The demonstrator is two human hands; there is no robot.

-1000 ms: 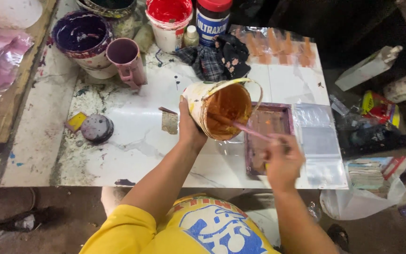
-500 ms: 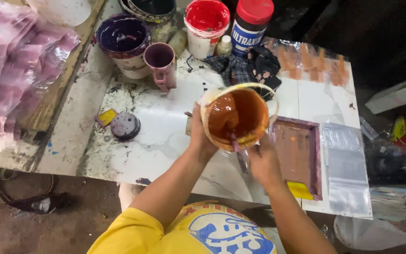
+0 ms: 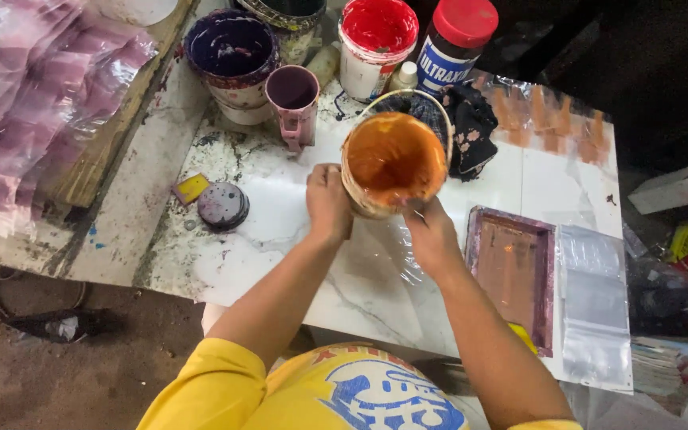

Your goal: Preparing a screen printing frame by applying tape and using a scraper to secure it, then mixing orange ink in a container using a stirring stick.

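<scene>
Above the white marble tabletop (image 3: 280, 239), the left hand (image 3: 328, 203) and right hand (image 3: 431, 235) each closed around the round orange-paint-filled bucket (image 3: 392, 163), beside a purple-framed printing screen (image 3: 511, 275).

Bright, even light is falling from above onto the white marble desk (image 3: 280, 231), which is glaring slightly at the frame's centre. The upper right and the floor at lower left are sinking into dimness. Clear plastic sheeting (image 3: 595, 318) at the right is catching pale reflections. Soft shadows are lying under the orange paint bucket (image 3: 392, 163). The edges are bending slightly and the pink bags (image 3: 33, 95) at upper left are looking blurred.
</scene>
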